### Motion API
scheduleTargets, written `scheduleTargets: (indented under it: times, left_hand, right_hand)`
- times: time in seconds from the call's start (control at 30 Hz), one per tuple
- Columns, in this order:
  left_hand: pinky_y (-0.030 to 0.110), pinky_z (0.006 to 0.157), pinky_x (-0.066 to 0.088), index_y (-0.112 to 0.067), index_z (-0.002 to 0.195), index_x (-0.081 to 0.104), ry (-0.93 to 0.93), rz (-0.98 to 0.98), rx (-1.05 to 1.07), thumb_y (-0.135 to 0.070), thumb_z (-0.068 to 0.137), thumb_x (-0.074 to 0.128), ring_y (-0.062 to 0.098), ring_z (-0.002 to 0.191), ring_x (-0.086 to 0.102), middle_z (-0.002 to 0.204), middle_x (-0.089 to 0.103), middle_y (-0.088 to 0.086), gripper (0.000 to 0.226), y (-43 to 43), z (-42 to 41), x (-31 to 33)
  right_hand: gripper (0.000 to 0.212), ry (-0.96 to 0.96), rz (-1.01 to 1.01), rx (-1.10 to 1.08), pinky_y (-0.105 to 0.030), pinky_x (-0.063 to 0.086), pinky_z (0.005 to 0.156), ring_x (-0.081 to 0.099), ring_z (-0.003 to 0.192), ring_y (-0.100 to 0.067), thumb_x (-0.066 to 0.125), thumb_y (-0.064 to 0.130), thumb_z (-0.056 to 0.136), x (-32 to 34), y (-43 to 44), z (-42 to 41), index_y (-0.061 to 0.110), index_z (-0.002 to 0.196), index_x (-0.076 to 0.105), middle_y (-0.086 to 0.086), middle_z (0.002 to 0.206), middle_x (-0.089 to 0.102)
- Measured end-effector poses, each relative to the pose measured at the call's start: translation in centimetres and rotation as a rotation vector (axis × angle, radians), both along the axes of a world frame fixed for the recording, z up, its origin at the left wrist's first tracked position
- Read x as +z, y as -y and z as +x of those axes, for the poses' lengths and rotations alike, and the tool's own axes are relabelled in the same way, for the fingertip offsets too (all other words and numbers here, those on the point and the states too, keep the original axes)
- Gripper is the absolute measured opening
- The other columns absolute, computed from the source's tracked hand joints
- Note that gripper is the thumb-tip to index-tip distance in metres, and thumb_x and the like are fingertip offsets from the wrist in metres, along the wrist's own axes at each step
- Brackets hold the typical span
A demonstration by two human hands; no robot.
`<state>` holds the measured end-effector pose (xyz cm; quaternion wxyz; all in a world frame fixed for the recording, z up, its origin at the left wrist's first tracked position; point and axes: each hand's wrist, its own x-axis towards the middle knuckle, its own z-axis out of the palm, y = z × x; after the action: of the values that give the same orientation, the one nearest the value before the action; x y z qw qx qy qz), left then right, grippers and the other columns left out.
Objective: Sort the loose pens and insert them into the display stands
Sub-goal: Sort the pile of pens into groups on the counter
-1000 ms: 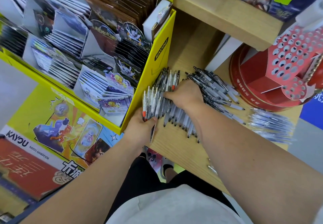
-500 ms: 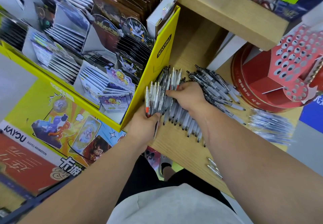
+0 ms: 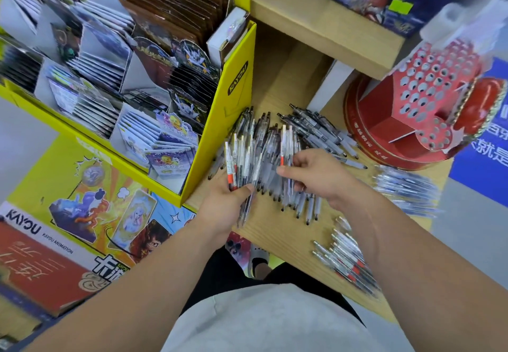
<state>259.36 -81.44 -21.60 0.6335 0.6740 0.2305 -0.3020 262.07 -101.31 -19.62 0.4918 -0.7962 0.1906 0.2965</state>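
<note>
Bundle may slip

My left hand (image 3: 233, 197) grips a bundle of pens (image 3: 242, 159) above the desk (image 3: 277, 230) edge. My right hand (image 3: 316, 178) pinches one pen (image 3: 283, 142) at the pile (image 3: 310, 129), and the red display stand (image 3: 428, 109) is well apart. I think a weak grip could drop them off the edge.

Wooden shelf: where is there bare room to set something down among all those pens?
Two bare patches: the back corner between the yellow display box and the white panel, and the near edge between the left hand and the small pen group. Crowded: the middle pen pile and beside the red stand.
</note>
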Motion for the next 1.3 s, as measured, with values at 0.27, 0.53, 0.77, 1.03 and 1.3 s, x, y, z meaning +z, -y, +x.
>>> scheduleTargets:
  times: [0.27,0.53,0.77,1.03,1.3]
  left_hand:
    - [0.037,0.075,0.05,-0.02,0.1,0.06,-0.026,0.056,-0.259,-0.018,0.099,0.061,0.027,0.085,0.063,0.098,0.072,0.017,0.002,3.4,-2.4,1.3]
    - [0.038,0.069,0.05,-0.021,0.106,0.058,-0.033,0.082,-0.393,-0.015,0.1,0.058,0.03,0.075,0.063,0.089,0.071,0.015,0.008,6.1,-4.5,1.8]
    - [0.029,0.058,0.042,-0.017,0.105,0.059,-0.04,0.22,-0.315,-0.006,0.098,0.054,0.021,0.064,0.052,0.074,0.061,0.01,0.013,7.8,-7.7,0.7]
    - [0.027,0.057,0.041,-0.026,0.099,0.055,0.001,0.416,0.105,-0.008,0.099,0.054,0.02,0.071,0.054,0.089,0.064,0.012,0.018,14.3,-14.8,-0.5]
    - [0.044,0.07,0.054,-0.042,0.1,0.05,-0.019,0.494,0.316,-0.016,0.101,0.052,0.029,0.079,0.062,0.097,0.066,0.009,0.026,17.3,-18.9,-2.4]
  right_hand:
    - [0.033,-0.042,-0.163,-0.002,-0.026,0.041,0.056,0.052,0.049,-0.009,0.077,0.033,0.087,1.5,6.4,-7.3,0.003,0.081,0.065,-0.002,0.058,0.063]
    - [0.041,-0.027,-0.417,0.038,-0.031,0.033,0.055,0.045,0.058,-0.018,0.08,0.039,0.083,1.9,10.2,-12.0,0.005,0.075,0.059,-0.003,0.066,0.053]
    - [0.043,-0.095,-0.582,0.232,-0.033,0.035,0.056,0.05,0.058,-0.02,0.077,0.044,0.085,-0.5,15.7,-13.9,0.019,0.066,0.048,-0.002,0.061,0.053]
    - [0.048,0.001,-0.581,0.634,-0.032,0.036,0.051,0.052,0.057,-0.022,0.064,0.051,0.091,-3.5,18.9,-12.8,0.017,0.064,0.046,-0.004,0.063,0.051]
    - [0.029,0.077,-0.507,0.678,-0.034,0.05,0.061,0.062,0.07,-0.023,0.067,0.043,0.09,-4.5,18.5,-12.3,0.022,0.073,0.058,-0.003,0.072,0.064]
